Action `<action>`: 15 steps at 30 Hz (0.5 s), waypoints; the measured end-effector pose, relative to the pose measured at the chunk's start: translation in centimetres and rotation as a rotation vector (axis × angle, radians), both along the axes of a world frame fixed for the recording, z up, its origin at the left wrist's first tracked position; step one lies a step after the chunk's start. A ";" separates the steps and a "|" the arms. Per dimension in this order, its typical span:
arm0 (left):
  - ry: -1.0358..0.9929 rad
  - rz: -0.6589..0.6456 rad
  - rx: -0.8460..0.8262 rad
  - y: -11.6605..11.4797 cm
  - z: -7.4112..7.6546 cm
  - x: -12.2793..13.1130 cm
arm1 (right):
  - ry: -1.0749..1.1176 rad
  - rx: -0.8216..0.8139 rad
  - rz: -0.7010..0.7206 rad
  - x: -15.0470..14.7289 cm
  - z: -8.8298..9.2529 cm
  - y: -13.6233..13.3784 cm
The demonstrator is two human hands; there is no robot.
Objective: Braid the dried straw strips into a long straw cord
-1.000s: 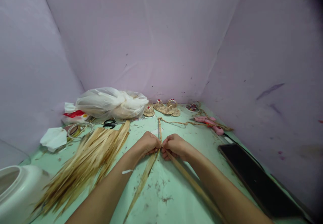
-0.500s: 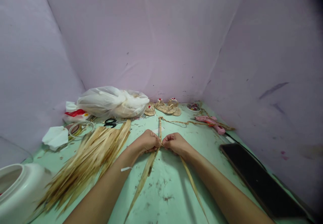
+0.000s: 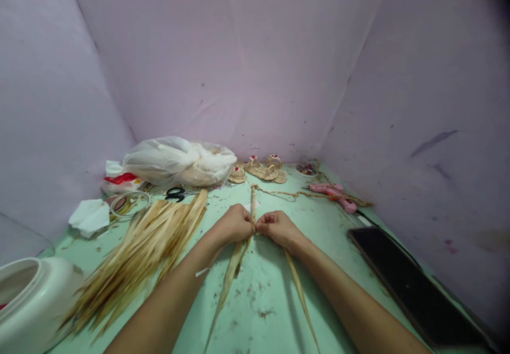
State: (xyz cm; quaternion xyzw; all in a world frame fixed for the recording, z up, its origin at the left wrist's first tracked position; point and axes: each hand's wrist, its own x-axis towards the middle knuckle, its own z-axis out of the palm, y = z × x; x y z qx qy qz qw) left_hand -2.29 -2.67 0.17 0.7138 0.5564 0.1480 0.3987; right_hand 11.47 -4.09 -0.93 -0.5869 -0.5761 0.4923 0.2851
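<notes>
A narrow braid of dry straw-coloured leaf strips runs down the middle of the green table. At its near end my left hand is closed, pinching the strips from the left. Facing it, my right hand pinches the same end, its fingertips almost touching the left ones. One loose leaf strip hangs toward me below the left hand. Another loose strip trails from under the right hand. The braid's far part bends off to the right.
To the left lie a bundle of dry leaf strips, black scissors, a tape roll and a white jar. Behind are a plastic bag and small woven slippers. A pink glue gun and a dark phone are at right.
Both hands stay at the same spot on the braid, with the left hand's fingers shifted slightly. The loose ends of both hanging strips have swung a little inward.
</notes>
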 end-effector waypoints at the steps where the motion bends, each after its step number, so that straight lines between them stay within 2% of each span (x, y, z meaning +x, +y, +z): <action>1: 0.008 -0.009 0.037 0.0 -0.2 0.0 | -0.001 0.000 -0.006 0.0 -0.1 0.0; 5: 0.087 -0.004 0.056 -0.1 0.1 0.0 | -0.020 -0.007 -0.050 -0.2 -0.7 0.2; 11: 0.348 0.133 -0.005 -1.1 3.4 0.4 | -0.002 -0.041 -0.067 -0.5 -0.5 0.1; 13: 0.361 0.179 0.015 -2.0 4.1 1.1 | 0.049 -0.069 -0.075 -0.6 -0.2 -0.1; 15: 0.308 0.197 0.034 -3.3 4.2 2.2 | 0.121 -0.097 -0.087 -0.6 0.0 -0.3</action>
